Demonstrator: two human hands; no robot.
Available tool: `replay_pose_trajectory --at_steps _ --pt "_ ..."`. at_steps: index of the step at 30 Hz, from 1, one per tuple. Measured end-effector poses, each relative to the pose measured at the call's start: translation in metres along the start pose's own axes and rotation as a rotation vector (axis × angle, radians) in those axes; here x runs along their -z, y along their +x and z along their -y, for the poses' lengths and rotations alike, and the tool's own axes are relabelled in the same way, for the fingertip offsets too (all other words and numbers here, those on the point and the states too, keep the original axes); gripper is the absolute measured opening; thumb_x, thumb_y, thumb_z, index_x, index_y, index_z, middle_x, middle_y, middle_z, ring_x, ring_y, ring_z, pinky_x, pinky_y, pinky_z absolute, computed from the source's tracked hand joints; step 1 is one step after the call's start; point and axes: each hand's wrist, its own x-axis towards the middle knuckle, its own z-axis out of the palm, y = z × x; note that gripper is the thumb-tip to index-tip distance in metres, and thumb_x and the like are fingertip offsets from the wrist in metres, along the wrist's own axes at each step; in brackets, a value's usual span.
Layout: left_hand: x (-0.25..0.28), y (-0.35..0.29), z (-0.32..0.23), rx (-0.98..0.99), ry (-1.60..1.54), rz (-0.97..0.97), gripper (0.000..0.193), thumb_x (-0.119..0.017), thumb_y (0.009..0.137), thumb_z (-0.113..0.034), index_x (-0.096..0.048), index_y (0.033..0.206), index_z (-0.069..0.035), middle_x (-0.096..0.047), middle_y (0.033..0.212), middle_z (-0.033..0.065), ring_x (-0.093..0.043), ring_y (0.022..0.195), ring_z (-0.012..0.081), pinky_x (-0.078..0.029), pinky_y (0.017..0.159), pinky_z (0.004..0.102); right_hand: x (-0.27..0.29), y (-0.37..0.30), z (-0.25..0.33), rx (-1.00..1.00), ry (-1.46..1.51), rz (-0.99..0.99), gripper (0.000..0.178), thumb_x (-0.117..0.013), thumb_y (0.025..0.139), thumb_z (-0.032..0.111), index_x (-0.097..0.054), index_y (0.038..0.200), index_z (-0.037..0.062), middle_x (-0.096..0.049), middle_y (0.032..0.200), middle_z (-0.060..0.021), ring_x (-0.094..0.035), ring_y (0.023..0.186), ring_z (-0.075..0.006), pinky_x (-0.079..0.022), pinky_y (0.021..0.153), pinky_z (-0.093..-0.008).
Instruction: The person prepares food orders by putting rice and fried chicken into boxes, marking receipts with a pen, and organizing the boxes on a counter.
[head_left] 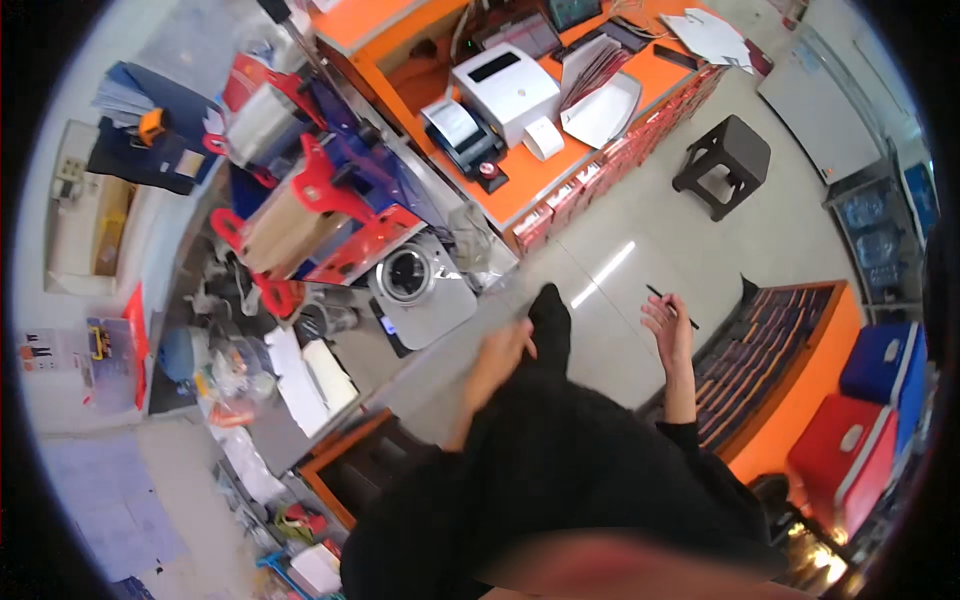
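My right hand (668,325) is raised over the floor, palm partly showing, with a thin dark pen (684,312) held across its fingers. My left hand (505,355) is beside the black clothing at my front, close to the edge of the grey counter. Its fingers are blurred and I see nothing clear in them. A flat scale (445,305) lies on that counter, with a round steel dish (405,275) on top. Left of it are white papers (305,385) and a wooden-looking roll (300,215) in a red holder.
An orange counter (470,205) ahead carries a white printer (507,90), a small card terminal (465,140) and a white tray (605,105). A dark stool (725,160) stands on the tiled floor. At right are a slatted orange-sided rack (770,355), a red cooler box (845,455) and a blue one (878,360).
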Motion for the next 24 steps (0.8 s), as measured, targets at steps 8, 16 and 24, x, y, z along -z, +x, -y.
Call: replay_pose_trajectory --at_steps 8,16,24 --pt "0.090 0.285 -0.114 -0.273 0.256 -0.631 0.033 -0.059 0.099 -0.022 -0.068 0.079 0.003 -0.057 0.072 0.0156 -0.059 0.060 0.0344 -0.044 0.057 0.0416 -0.007 0.173 0.129 0.149 -0.080 0.017 0.048 -0.047 0.106 0.048 -0.056 0.128 0.0061 -0.070 0.099 -0.0078 -0.069 0.085 -0.0197 -0.058 0.077 -0.0341" --pt "0.055 0.412 -0.159 -0.252 0.076 -0.862 0.013 -0.063 0.089 0.000 -0.076 0.091 0.001 -0.057 0.076 0.0091 -0.057 0.068 0.0191 -0.044 0.063 0.0319 -0.065 0.486 0.260 0.519 -0.412 -0.140 0.026 -0.059 0.102 0.026 -0.064 0.118 0.0061 -0.068 0.092 -0.0033 -0.062 0.083 -0.0114 -0.049 0.072 -0.0270" --pt "-0.065 0.469 -0.210 0.289 -0.036 -1.074 0.050 -0.060 0.089 -0.007 -0.061 0.139 -0.005 -0.054 0.106 0.0143 -0.056 0.104 0.0276 -0.046 0.091 0.0348 -0.266 0.736 0.315 1.087 -1.298 0.743 0.039 -0.060 0.084 -0.008 -0.065 0.119 0.0077 -0.067 0.106 -0.0114 -0.059 0.093 -0.0309 -0.048 0.080 -0.0379"
